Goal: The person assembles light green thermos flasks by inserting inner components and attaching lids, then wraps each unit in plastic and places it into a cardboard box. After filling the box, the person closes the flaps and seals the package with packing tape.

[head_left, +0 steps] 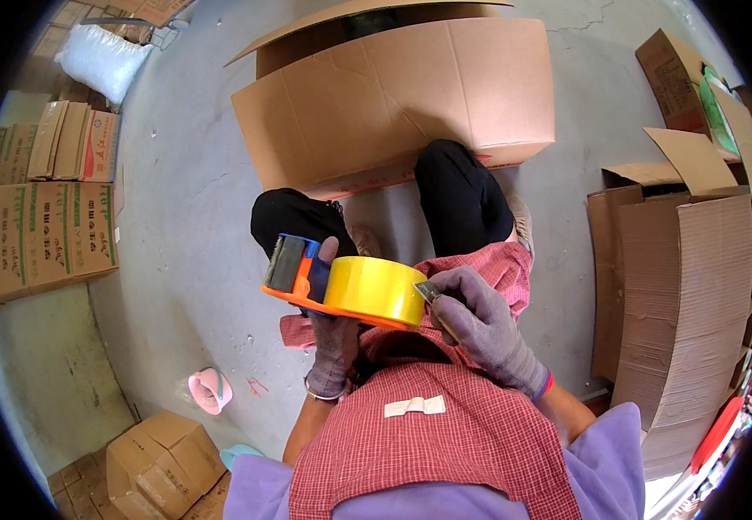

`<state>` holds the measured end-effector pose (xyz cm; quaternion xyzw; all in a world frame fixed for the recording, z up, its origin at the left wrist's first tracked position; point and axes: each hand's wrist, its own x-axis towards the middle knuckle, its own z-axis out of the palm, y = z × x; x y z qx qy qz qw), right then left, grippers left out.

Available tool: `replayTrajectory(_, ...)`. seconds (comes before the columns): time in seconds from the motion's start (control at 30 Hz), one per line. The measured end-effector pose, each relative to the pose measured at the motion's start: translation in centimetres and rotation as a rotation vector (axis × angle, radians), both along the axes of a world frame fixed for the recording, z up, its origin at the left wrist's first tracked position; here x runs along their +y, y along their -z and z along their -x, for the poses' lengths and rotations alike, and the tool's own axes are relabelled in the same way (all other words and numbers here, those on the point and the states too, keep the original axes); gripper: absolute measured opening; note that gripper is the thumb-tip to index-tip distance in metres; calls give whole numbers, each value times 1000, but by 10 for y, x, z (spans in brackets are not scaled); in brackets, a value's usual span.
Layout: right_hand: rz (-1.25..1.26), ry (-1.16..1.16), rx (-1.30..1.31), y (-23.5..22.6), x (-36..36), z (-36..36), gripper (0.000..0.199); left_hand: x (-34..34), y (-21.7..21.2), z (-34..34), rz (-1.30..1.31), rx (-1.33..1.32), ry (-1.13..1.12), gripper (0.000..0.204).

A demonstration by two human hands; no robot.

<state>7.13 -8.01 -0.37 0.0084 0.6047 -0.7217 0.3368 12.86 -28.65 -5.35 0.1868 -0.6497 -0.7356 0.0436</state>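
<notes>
While left hand [334, 334] grips tape dispenser [307, 277], right hand [480, 316] pinching yellow tape roll [374, 290]; brown carton [393, 104] ahead.

open brown carton [393, 95] ahead | printed cartons [42, 234] left | flattened cardboard [679, 286] right

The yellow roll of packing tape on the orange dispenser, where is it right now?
In the head view, the yellow roll of packing tape sits mid-frame on the orange dispenser, held by the left hand, right hand touching its right edge.

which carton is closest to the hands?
The big plain brown carton straight ahead, against the person's knees, with one flap raised. The printed cartons on the left and the corrugated stack on the right sit further off.
</notes>
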Motion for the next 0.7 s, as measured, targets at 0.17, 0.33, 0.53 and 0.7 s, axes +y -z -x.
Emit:
replayTrajectory(0.17, 22, 32, 61, 17, -1, -3, 17, -2, 8, 0, 100, 35, -3, 70)
replayTrajectory(0.33, -129, 42, 230, 28, -2, -7, 18, 0, 17, -4, 307, 42, 58, 69)
replayTrajectory(0.53, -190, 105, 367, 26, -5, -12, 20, 5, 18, -6, 81, 129, 47, 67)
replayTrajectory(0.7, -249, 73, 352, 22, -3, -9, 20, 9, 11, 0, -36, 131, 51, 70)
